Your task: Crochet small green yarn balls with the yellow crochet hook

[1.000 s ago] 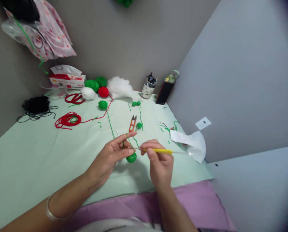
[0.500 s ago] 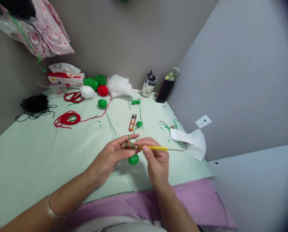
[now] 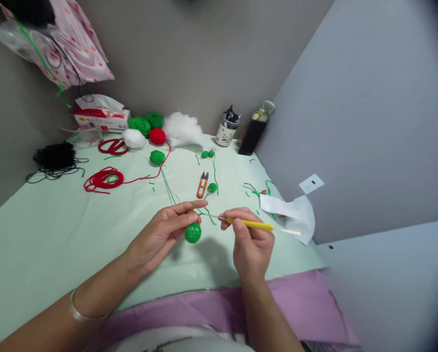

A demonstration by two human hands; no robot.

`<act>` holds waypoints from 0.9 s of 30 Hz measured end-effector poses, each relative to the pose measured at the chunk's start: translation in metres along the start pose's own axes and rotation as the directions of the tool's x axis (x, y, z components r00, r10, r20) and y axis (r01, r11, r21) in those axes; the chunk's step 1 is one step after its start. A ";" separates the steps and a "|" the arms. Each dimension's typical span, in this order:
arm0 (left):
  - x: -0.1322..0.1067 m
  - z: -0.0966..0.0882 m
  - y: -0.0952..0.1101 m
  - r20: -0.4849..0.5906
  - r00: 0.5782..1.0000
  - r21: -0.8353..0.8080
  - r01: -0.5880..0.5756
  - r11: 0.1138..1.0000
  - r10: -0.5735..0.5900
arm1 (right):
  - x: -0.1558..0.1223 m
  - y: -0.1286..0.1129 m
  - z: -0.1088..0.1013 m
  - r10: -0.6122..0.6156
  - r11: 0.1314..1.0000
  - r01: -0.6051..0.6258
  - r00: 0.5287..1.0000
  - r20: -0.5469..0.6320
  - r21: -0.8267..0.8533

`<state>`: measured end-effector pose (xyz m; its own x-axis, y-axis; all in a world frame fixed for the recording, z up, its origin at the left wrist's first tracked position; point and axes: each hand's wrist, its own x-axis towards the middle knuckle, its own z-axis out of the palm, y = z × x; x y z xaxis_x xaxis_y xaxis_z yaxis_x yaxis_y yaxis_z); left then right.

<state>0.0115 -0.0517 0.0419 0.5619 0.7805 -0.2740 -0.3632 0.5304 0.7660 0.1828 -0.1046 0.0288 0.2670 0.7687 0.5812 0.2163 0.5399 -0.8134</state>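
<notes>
While pinching a green crocheted ball (image 3: 193,233), holding a yellow-handled hook (image 3: 253,224) to its right

Seeing, far ahead and left of the left hand (image 3: 163,227), a pink dotted cloth (image 3: 82,54), with a black yarn bundle (image 3: 57,157) nearer. Having a red yarn coil (image 3: 103,181) closer to the hand, on the pale green tabletop (image 3: 75,234). Seeing farther ahead a tissue box (image 3: 110,121), a white yarn ball (image 3: 133,139) and a red yarn ball (image 3: 157,136), plus a green yarn ball (image 3: 156,157) closer in. Wearing a pale bracelet (image 3: 75,312) behind the left hand.

Pinching the green crocheted ball between left thumb and fingers, having it just below the thumb tip. Pointing the left index finger (image 3: 199,204) rightward, above the ball. Having orange snips (image 3: 200,187) ahead of this fingertip, and a small green piece (image 3: 212,187) just right of the snips.

Pressing right thumb and fingers together around the hook's handle, gripping like a pen with the right hand (image 3: 253,244). Aiming the metal shaft (image 3: 216,216) leftward at the left fingertips; being unable to tell any contact between hook tip and stitches. Seeing a patterned cup (image 3: 226,134) and a dark bottle (image 3: 253,137) well ahead of the right hand, and white paper (image 3: 299,215) to its right.
</notes>
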 end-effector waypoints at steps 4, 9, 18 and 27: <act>-0.002 0.006 -0.008 -0.089 0.983 0.099 -0.152 0.983 0.161 | -0.003 0.004 0.006 0.037 0.999 -0.034 0.997 0.061 -0.042; 0.000 0.007 -0.013 -0.038 0.997 0.010 -0.064 0.998 0.064 | -0.012 0.008 0.010 -0.277 0.884 0.319 0.946 0.166 -0.342; -0.001 0.000 -0.003 0.008 0.998 0.084 -0.056 0.995 0.055 | 0.007 0.000 0.002 0.282 0.890 -0.260 0.960 -0.002 0.373; -0.002 0.006 -0.006 0.010 0.997 0.058 -0.074 0.996 0.073 | -0.003 0.007 0.013 0.251 0.937 -0.253 0.967 0.039 0.243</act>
<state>0.0168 -0.0581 0.0410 0.5413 0.8138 -0.2114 -0.3602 0.4516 0.8163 0.1709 -0.0988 0.0206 0.2764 0.8922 0.3573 -0.0930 0.3949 -0.9140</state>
